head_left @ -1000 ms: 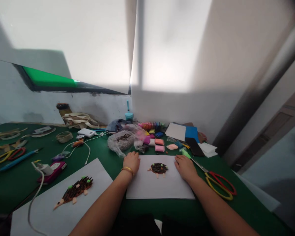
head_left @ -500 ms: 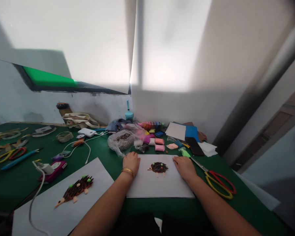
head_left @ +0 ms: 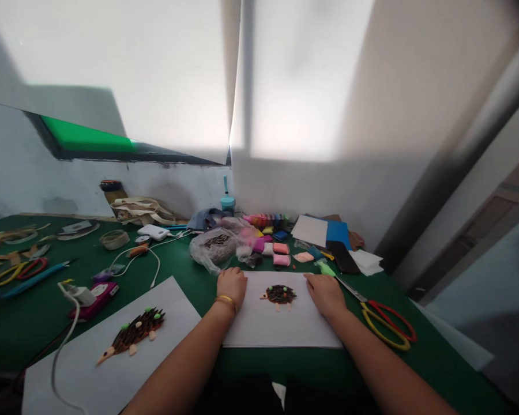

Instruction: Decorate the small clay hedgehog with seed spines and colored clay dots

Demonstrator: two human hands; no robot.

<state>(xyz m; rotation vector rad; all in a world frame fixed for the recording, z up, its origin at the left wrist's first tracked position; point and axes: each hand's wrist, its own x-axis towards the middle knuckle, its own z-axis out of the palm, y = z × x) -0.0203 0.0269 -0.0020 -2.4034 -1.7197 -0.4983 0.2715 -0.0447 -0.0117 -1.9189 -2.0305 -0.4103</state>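
Note:
A sheet of white paper lies flat on the green table in front of me. On it is a small hedgehog picture with dark spines, green and orange dots and pale feet. My left hand, with a gold bangle at the wrist, holds the paper's far left corner, fingers together and bent over the edge. At the far right corner, my right hand grips the same sheet. The undersides of the fingers are hidden. Just right of that hand lie scissors with red and yellow handles.
A larger hedgehog picture on white paper lies at the left, a white cable across it. Behind my hands are a clear plastic bag, pink clay packets and a black phone. More scissors are far left.

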